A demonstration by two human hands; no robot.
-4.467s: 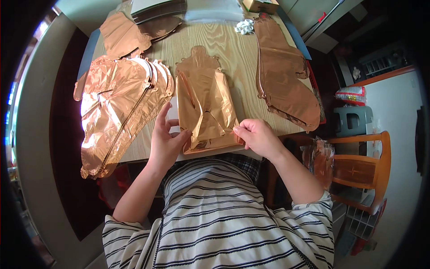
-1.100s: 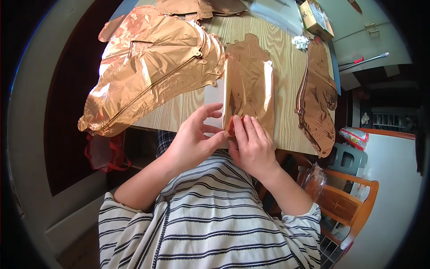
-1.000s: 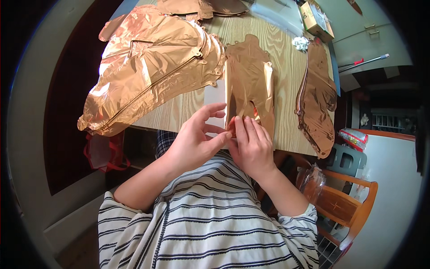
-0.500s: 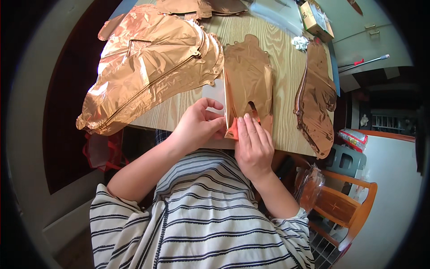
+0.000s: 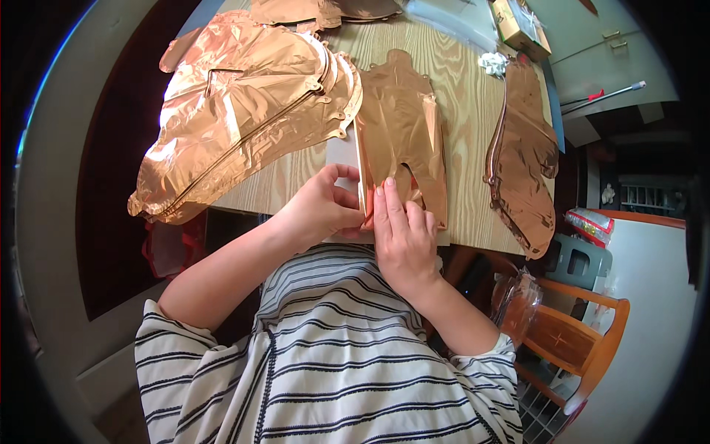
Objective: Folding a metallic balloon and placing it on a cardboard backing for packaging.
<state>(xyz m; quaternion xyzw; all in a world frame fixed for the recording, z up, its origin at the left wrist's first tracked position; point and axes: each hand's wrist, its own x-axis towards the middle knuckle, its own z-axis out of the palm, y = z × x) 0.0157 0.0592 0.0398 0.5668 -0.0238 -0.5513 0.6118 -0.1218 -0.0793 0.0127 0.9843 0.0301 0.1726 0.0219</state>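
The foil (image 5: 396,111), copper-coloured and folded, lies at the middle of the frame on the table (image 5: 466,148), its knobbed end toward the top and its lower end under the hands. A white board (image 5: 341,148) shows along its left side.

The left hand (image 5: 325,206) is at the foil's lower left edge, fingers bent and thumb reaching to the corner, with a narrow gap between them; whether they pinch the edge, I cannot tell. The right hand (image 5: 405,240) lies back up over the foil's lower part, its first two fingers stretched flat on it and the others bent; its thumb is hidden, so I cannot tell whether it grips anything.

A shiny foil stack (image 5: 244,111) fills the upper left, its right edge up against the foil. A darker foil pile (image 5: 526,148) lies at the right, well apart, with a white crumpled wad (image 5: 492,64) near its upper end. At the upper right stands a box (image 5: 518,29); at the lower right, a wooden chair (image 5: 566,333) and a grey-green stool (image 5: 583,257).
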